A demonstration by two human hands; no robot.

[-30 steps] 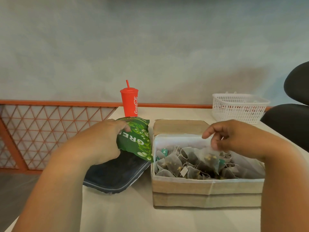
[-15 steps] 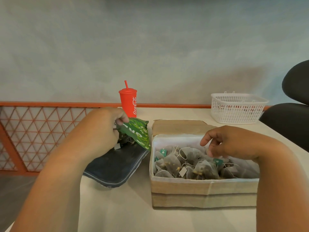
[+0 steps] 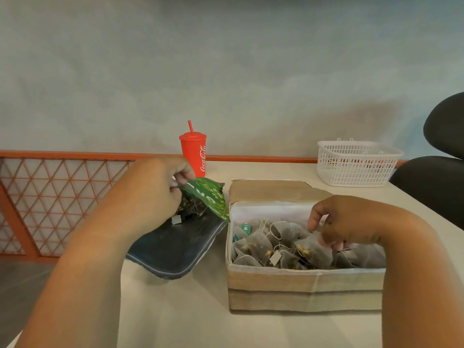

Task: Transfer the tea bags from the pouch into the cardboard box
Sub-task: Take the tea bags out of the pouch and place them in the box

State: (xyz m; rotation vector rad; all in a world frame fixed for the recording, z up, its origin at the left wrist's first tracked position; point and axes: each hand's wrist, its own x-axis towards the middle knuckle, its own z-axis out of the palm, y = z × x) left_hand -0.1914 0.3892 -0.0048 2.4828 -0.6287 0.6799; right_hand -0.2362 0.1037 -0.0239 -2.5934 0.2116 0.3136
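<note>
The tea bags (image 3: 288, 244) lie heaped in the open cardboard box (image 3: 301, 290), which stands on the near right of the table, its flap folded back on the far side. A few more bags hang from the mouth of the green pouch (image 3: 211, 197), just left of the box's far left corner, with one paper tag (image 3: 176, 219) dangling below. The left hand (image 3: 150, 194) pinches the pouch by its upper edge between thumb and fingers, holding it tilted above a dark flat case (image 3: 173, 249). The right hand (image 3: 346, 222) is inside the box with its fingers curled down onto the heap; whether it grips a bag or only rests on them I cannot tell. I judge the transfer well along, with one load being set down and the pouch not yet empty. The next move likely calls for the right hand to cross to the pouch mouth and take the hanging bags without snagging their strings. The pale table (image 3: 175, 317) also carries a red lidded cup (image 3: 193, 154) with a straw at the far edge and a white plastic basket (image 3: 356, 164) far right. Beyond are an orange lattice railing (image 3: 50, 197) on the left, a grey wall, and a black chair (image 3: 439, 172) on the right.
</note>
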